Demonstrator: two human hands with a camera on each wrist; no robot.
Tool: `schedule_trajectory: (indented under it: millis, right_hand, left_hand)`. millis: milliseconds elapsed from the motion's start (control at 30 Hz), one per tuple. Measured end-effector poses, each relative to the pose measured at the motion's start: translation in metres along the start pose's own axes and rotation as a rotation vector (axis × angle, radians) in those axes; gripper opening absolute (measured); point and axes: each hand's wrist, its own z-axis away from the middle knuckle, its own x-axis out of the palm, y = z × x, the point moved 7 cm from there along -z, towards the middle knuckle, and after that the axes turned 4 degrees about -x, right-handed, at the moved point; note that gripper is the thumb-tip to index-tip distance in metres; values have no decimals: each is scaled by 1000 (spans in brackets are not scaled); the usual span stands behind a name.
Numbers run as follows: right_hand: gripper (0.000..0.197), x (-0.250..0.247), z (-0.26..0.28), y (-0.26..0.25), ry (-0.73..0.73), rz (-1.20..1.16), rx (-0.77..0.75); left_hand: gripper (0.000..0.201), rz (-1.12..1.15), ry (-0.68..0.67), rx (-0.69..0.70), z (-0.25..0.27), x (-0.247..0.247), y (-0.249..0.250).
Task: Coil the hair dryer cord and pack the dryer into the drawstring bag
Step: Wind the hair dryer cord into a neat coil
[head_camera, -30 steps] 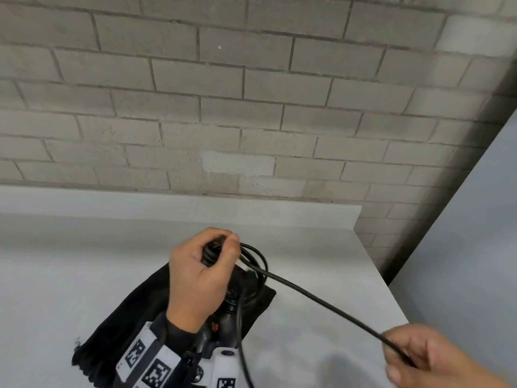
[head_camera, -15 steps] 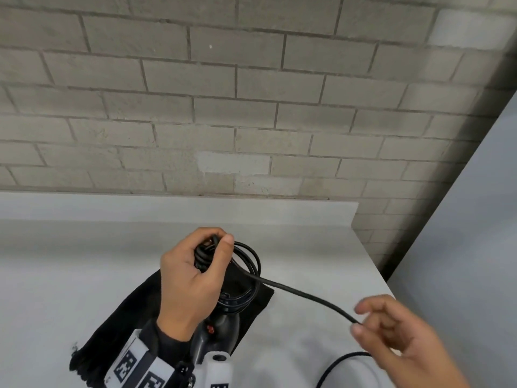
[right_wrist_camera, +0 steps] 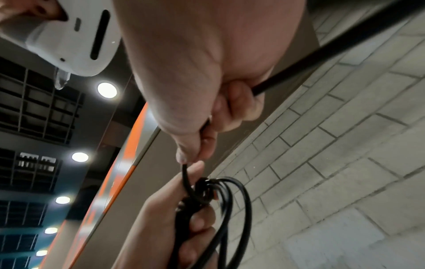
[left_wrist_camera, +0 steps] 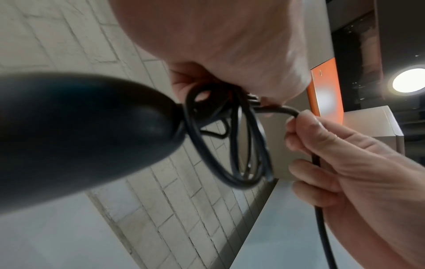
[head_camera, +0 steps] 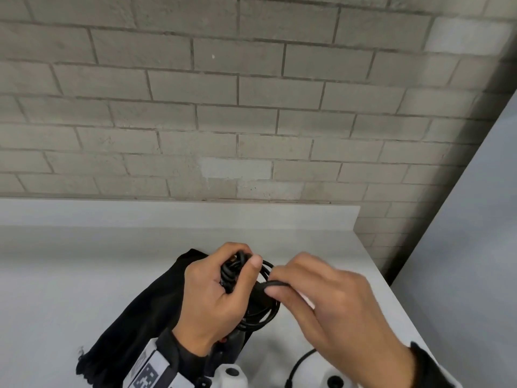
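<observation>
My left hand (head_camera: 223,292) grips a bundle of black cord loops (head_camera: 265,312) above the white counter, thumb pressed over the top of the coil. The black hair dryer (left_wrist_camera: 76,138) hangs below that hand, its handle large in the left wrist view. My right hand (head_camera: 321,298) pinches the loose cord (left_wrist_camera: 279,110) between thumb and forefinger right beside the coil. The remaining cord (left_wrist_camera: 322,218) trails down through the right palm. The black drawstring bag (head_camera: 140,326) lies flat on the counter under the left hand.
A white counter (head_camera: 84,275) with a low upstand runs against a grey brick wall (head_camera: 251,107). The counter ends at right, near a grey panel (head_camera: 475,247). Loose cord (head_camera: 299,365) curves at the bottom edge of the head view.
My right hand has come in from the lower right to the coil, bringing the stretched cord up to the left hand. The left hand has kept its grip on the loops.
</observation>
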Motion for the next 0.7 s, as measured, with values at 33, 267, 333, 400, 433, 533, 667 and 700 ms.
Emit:
schedule_trajectory:
  millis: [33,267,333,400,433,533,667,700]
  right_hand:
    - [12,-4,-5,6,6,-89,19]
    - [6,6,-18,37,105,-634,280]
    - [10,17,-16,42,116,-794,386]
    - [13,30,-12,45,129,-963,518]
    - [13,36,-9,45,147,-1046,583]
    - [11,48,0,43,197,-1164,701]
    - [19,52,7,39,192,-1122,675]
    - [22,52,9,38,175,-1124,654]
  left_hand:
    - [43,33,-24,18,1,1,2]
    - [52,137,-123,69,5,4,8]
    - [48,135,-109,66,5,3,5]
    - [48,138,-93,53,6,2,3]
    - [49,141,-89,45,7,1,2]
    - [52,162,-78,13,9,1,1]
    - [54,182,-29,-20,12,2,1]
    - [53,186,-3,-30,13,1,1]
